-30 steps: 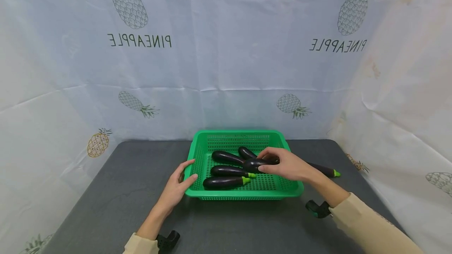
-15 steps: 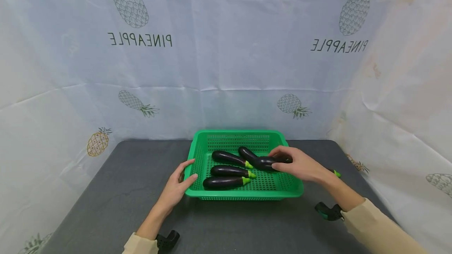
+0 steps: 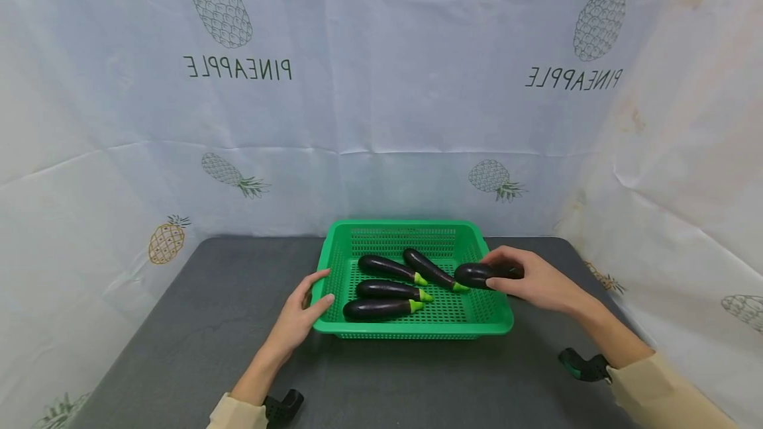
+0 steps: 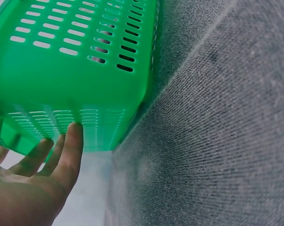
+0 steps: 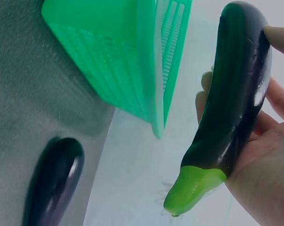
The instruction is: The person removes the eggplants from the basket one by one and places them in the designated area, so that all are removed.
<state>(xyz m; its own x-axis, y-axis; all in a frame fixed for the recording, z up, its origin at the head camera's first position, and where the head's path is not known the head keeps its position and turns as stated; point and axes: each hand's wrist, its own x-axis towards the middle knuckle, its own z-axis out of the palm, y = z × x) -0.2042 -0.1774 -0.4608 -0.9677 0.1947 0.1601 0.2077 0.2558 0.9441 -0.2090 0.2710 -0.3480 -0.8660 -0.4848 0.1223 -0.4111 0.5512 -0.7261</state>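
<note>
My right hand (image 3: 536, 280) grips a dark eggplant (image 3: 473, 275) between thumb and fingers, over the right end of the green basket (image 3: 417, 328). In the right wrist view, the held eggplant (image 5: 236, 84) hangs clear of the basket's outer wall, its green stem end pointing down. My left hand (image 3: 295, 316) rests at the basket's left rim, thumb over the edge. Seen from the left wrist, its fairly straight fingers (image 4: 72, 146) touch the outer wall. Several eggplants (image 3: 381, 310) lie in the basket, mostly with stem ends to the right.
Another eggplant (image 5: 57, 183) lies on the grey table (image 3: 179, 336) beside the basket; in the head view my right hand and forearm hide it. A white cloth (image 3: 381, 85) printed with pineapples hangs behind the table and along both sides.
My right hand has moved right with its eggplant, from above the others toward the basket's right rim, uncovering the eggplants beneath. The left hand has stayed at the left rim.
</note>
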